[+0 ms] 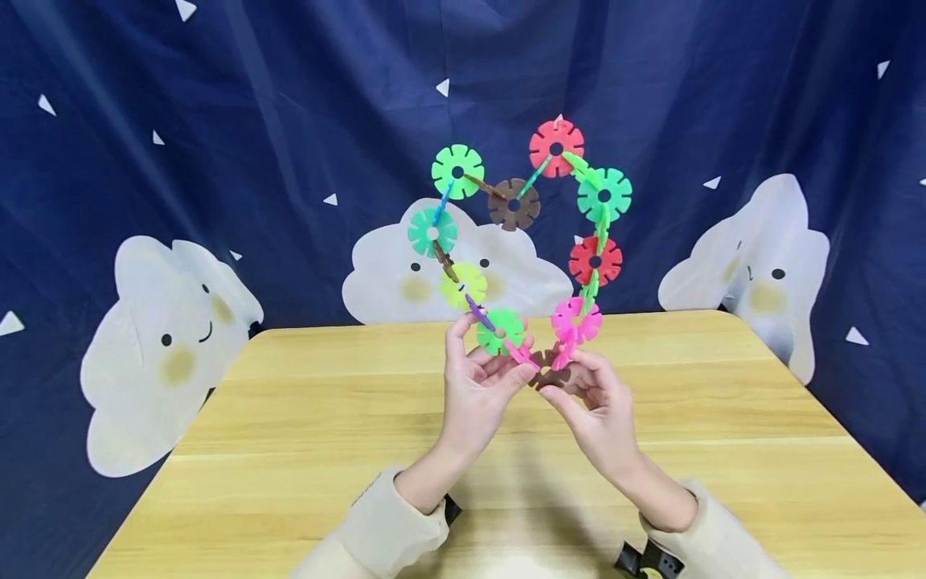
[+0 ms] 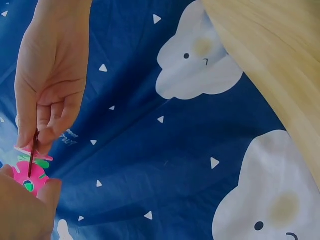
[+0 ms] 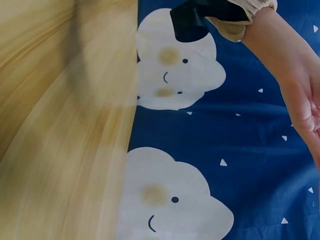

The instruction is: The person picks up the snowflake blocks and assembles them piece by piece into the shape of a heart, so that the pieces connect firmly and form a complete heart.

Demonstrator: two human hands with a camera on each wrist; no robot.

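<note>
A heart-shaped ring of interlocking plastic snowflake discs (image 1: 611, 269) is held upright above the table in the head view. Its discs are green, teal, yellow, red, pink, purple, blue and brown. At the heart's lower tip is a brown disc (image 1: 559, 376). My left hand (image 1: 470, 398) pinches the lower left side, thumb at a pink disc (image 1: 519, 352) beside the tip. My right hand (image 1: 604, 414) grips the tip from the other side, its thumb against the brown disc. Both hands meet around a pink disc (image 2: 39, 172) in the left wrist view. The right wrist view catches only part of a hand (image 3: 306, 110).
A light wooden table (image 1: 325, 434) lies beneath the hands. Behind it hangs a dark blue curtain (image 1: 304, 104) printed with white clouds and small triangles. Dark wrist-worn devices (image 1: 647, 560) sit by the pale sleeves (image 1: 391, 519).
</note>
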